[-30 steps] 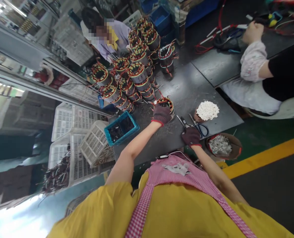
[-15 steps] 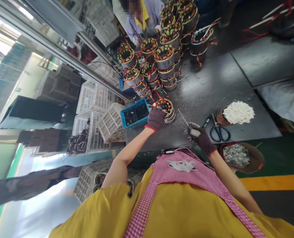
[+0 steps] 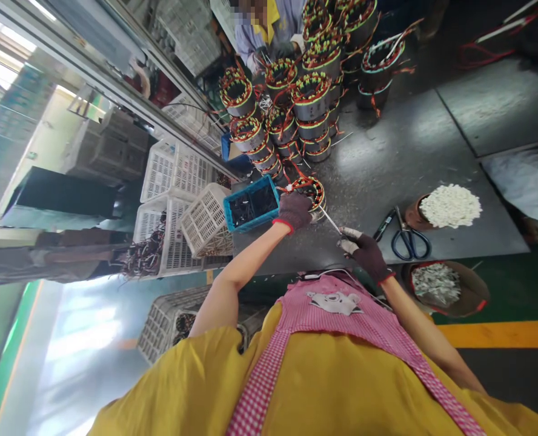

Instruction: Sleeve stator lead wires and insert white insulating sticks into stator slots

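A wire-wound ring (image 3: 318, 192) with red and yellow wires stands on the dark metal table (image 3: 369, 157). My left hand (image 3: 295, 209), in a dark glove, rests closed on the ring's near left side; what its fingers pinch is too small to make out. In my right hand (image 3: 357, 247), also gloved with pale fingertips, is a thin white stick (image 3: 331, 220), its far end reaching the ring's near right edge. Left of the ring sits a blue bin (image 3: 251, 204) with dark pieces inside.
Stacked wound rings (image 3: 312, 100) stand at the back, near a person's gloved hands. On the right are scissors (image 3: 409, 241), a black-handled tool (image 3: 384, 225) and a pot of white pieces (image 3: 451, 206). White crates (image 3: 205, 221) stand left; a bag (image 3: 469, 290) hangs at the front right.
The stick in my right hand has moved left and its tip now meets the ring. My left hand stays at the ring. The view has shifted slightly.
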A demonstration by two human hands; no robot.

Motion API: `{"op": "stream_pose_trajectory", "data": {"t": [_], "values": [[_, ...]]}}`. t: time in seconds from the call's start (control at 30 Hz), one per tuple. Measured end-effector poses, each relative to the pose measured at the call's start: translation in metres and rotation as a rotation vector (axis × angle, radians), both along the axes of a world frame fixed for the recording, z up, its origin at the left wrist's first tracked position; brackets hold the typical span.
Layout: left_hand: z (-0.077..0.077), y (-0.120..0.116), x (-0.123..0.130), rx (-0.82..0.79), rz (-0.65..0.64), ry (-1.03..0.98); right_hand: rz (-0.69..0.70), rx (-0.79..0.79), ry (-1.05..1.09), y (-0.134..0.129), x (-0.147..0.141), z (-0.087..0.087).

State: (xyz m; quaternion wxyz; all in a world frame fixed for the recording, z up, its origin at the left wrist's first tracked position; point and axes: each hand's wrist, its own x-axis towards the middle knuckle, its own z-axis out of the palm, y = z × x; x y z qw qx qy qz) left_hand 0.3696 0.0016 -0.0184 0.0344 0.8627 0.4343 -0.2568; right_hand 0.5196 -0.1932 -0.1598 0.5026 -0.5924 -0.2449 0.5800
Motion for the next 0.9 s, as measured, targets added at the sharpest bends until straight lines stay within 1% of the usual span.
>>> {"op": "stream_pose_trajectory", "data": {"t": [0.07, 0.13, 0.2, 0.27, 0.33, 0.4, 0.47, 0.57, 0.63, 0.73, 0.83, 0.9], "values": [[0.001, 0.003, 0.001, -0.015, 0.004, 0.019, 0.033, -0.024, 0.085, 0.012, -0.003, 0.002], [-0.001, 0.005, 0.001, -0.017, 0.017, 0.026, 0.057, -0.005, 0.07, 0.026, -0.007, 0.004], [-0.003, 0.008, 0.001, -0.017, 0.019, 0.026, 0.067, 0.068, -0.11, 0.036, -0.007, 0.003], [-0.005, 0.009, 0.001, -0.025, 0.012, 0.028, 0.101, 0.157, -0.37, 0.034, -0.001, -0.002], [-0.007, 0.01, 0.002, -0.039, -0.002, 0.032, 0.155, 0.173, -0.59, 0.022, 0.011, -0.011], [-0.007, 0.01, 0.002, -0.044, -0.019, 0.043, 0.165, 0.104, -0.709, 0.003, 0.024, -0.021], [-0.006, 0.011, 0.0, -0.052, -0.032, 0.053, 0.127, 0.034, -0.711, -0.014, 0.032, -0.03], [-0.003, 0.015, -0.004, -0.072, -0.057, 0.041, 0.082, 0.034, -0.594, -0.026, 0.025, -0.038], [0.0, 0.022, -0.009, -0.1, -0.068, 0.023, 0.08, 0.045, -0.524, -0.026, 0.011, -0.04], [0.006, 0.036, -0.013, -0.143, -0.059, 0.008, 0.067, 0.02, -0.479, -0.021, -0.007, -0.041], [0.01, 0.046, -0.012, -0.152, -0.048, 0.013, 0.034, 0.007, -0.483, -0.019, -0.015, -0.042], [0.01, 0.045, -0.01, -0.135, -0.052, 0.019, 0.022, 0.01, -0.489, -0.019, -0.017, -0.043]]}}
